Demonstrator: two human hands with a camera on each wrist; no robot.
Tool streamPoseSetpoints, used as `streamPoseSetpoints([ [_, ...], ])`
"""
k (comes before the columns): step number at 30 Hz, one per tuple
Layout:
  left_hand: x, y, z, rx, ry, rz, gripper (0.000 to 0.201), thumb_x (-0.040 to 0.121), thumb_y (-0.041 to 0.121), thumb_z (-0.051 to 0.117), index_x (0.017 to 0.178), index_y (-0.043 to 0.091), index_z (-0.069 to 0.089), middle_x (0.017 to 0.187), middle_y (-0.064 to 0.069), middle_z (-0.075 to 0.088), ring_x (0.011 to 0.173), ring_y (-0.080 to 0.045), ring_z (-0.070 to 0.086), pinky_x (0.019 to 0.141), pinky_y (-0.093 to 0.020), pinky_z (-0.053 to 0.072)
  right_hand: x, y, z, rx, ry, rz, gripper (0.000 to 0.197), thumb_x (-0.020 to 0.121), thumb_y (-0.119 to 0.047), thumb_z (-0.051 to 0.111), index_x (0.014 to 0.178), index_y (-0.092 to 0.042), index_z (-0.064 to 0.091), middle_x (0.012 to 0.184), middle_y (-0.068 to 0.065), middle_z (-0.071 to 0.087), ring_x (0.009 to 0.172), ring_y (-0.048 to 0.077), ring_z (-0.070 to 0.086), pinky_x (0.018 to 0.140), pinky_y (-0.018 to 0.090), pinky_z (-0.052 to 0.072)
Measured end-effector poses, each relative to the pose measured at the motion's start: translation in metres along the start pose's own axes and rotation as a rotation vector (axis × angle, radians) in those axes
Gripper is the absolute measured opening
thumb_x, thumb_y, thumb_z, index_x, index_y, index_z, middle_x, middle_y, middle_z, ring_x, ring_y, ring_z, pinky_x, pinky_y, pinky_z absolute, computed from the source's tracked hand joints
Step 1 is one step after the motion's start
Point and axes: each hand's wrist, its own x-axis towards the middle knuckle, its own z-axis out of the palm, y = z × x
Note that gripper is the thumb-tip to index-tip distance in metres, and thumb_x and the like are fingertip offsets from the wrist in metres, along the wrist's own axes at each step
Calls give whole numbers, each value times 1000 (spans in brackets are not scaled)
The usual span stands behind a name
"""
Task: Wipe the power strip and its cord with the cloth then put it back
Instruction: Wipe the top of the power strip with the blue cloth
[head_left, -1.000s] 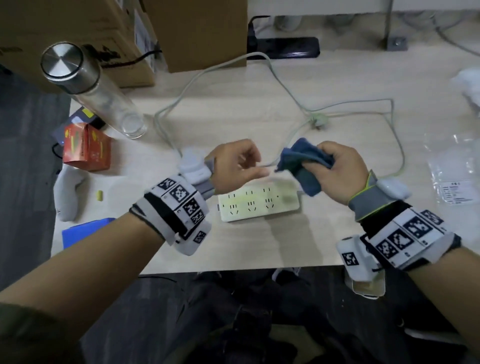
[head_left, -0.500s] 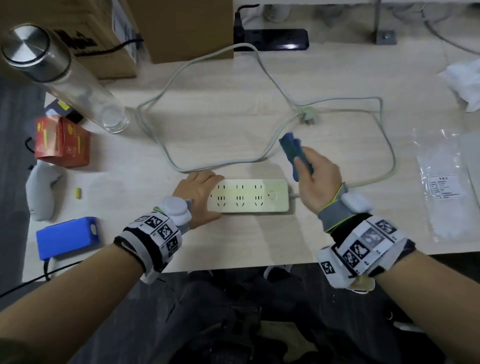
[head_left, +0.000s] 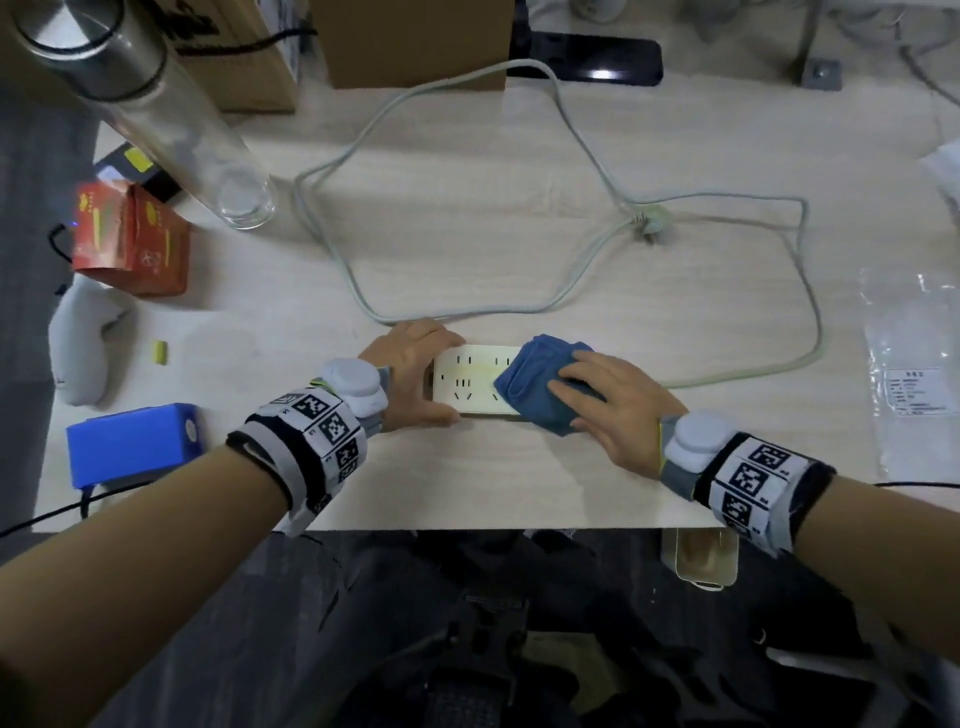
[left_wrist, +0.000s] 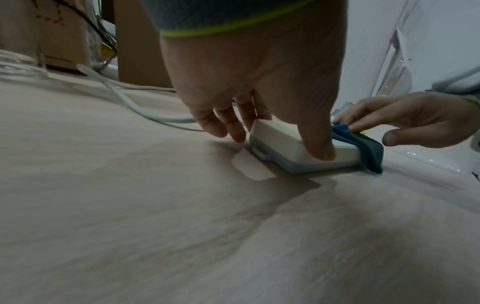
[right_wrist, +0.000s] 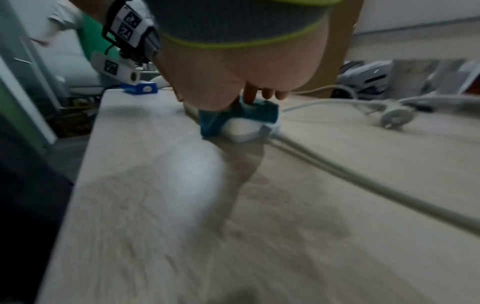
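A white power strip (head_left: 470, 382) (left_wrist: 283, 147) (right_wrist: 244, 128) lies flat near the table's front edge. My left hand (head_left: 415, 374) (left_wrist: 259, 98) grips its left end, thumb on the near side and fingers on the far side. A folded blue cloth (head_left: 540, 387) (left_wrist: 363, 148) (right_wrist: 241, 115) covers the strip's right half. My right hand (head_left: 613, 410) (right_wrist: 233, 80) presses it down with straight fingers. The grey cord (head_left: 597, 171) (right_wrist: 363, 179) loops over the table behind, its plug (head_left: 652, 221) (right_wrist: 396, 118) lying loose.
A tall glass bottle (head_left: 156, 114) with a steel lid stands at the back left beside cardboard boxes (head_left: 405, 41). A red carton (head_left: 130, 239), a white handheld device (head_left: 80, 343) and a blue box (head_left: 135, 444) lie at the left. Plastic bags (head_left: 914, 374) lie at the right.
The right hand has come down from beside the strip and now presses the cloth flat on its right half. The left hand has closed round the strip's left end.
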Motion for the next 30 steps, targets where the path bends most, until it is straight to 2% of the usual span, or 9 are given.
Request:
streamPoseSetpoints([
  [4, -1, 3, 6, -60, 70, 64, 81, 56, 57, 76, 124, 20, 52, 119, -1, 56, 108, -21, 51, 94, -36, 44, 36, -24, 28, 30, -5, -89, 52, 75, 7, 65, 127, -2, 59, 132, 21, 56, 123, 39, 42, 98, 50, 46],
  [7, 0, 0, 11, -99, 113, 93, 73, 52, 62, 69, 108, 17, 57, 100, -2, 59, 88, -22, 55, 82, -35, 47, 83, -49, 38, 89, 35, -168, 35, 84, -3, 54, 116, 3, 66, 123, 23, 61, 116, 40, 49, 97, 51, 46],
  [10, 0, -2, 9, -109, 118, 60, 68, 50, 60, 67, 102, 17, 56, 94, 1, 57, 82, -20, 53, 76, -39, 49, 97, -53, 35, 121, 64, -191, 32, 84, -10, 53, 108, 3, 69, 115, 22, 65, 108, 36, 56, 94, 46, 47],
  [15, 1, -6, 4, -33, 51, 16, 81, 52, 56, 75, 122, 26, 48, 116, 6, 54, 103, -18, 51, 88, -33, 45, 35, -1, 18, 136, 121, -85, 26, 91, -7, 53, 111, 0, 68, 119, 21, 62, 110, 33, 54, 92, 46, 49],
  [19, 4, -1, 3, -10, 25, 7, 81, 56, 53, 77, 126, 27, 45, 121, 7, 51, 107, -15, 48, 90, -30, 43, -7, 18, 5, 89, 126, -19, 30, 90, -7, 51, 119, -3, 58, 127, 16, 52, 116, 37, 49, 99, 47, 45],
  [22, 4, -1, 5, -5, 27, 2, 80, 55, 54, 77, 124, 29, 45, 118, 8, 51, 105, -15, 49, 89, -31, 44, 6, -5, 14, 66, 122, -32, 34, 81, 3, 62, 115, 3, 66, 120, 20, 62, 111, 38, 52, 92, 50, 48],
  [24, 3, -1, 7, -28, 63, 13, 80, 52, 59, 75, 120, 28, 48, 114, 7, 54, 101, -15, 51, 86, -30, 45, 32, -26, 22, 67, 104, -71, 39, 75, 4, 69, 114, 2, 67, 118, 18, 64, 109, 36, 54, 94, 46, 47],
  [27, 2, 4, 6, -59, 105, 75, 81, 50, 65, 68, 115, 19, 55, 104, -1, 59, 90, -18, 56, 77, -25, 42, 74, -54, 31, 101, 101, -137, 35, 77, -1, 67, 113, 1, 67, 116, 16, 65, 109, 31, 50, 99, 38, 40],
  [30, 1, 5, 5, -49, 122, 94, 81, 51, 66, 62, 110, 11, 58, 97, -6, 60, 85, -22, 57, 75, -26, 43, 88, -59, 31, 144, 61, -145, 32, 83, -9, 58, 112, 0, 68, 117, 17, 64, 110, 33, 56, 99, 40, 44],
])
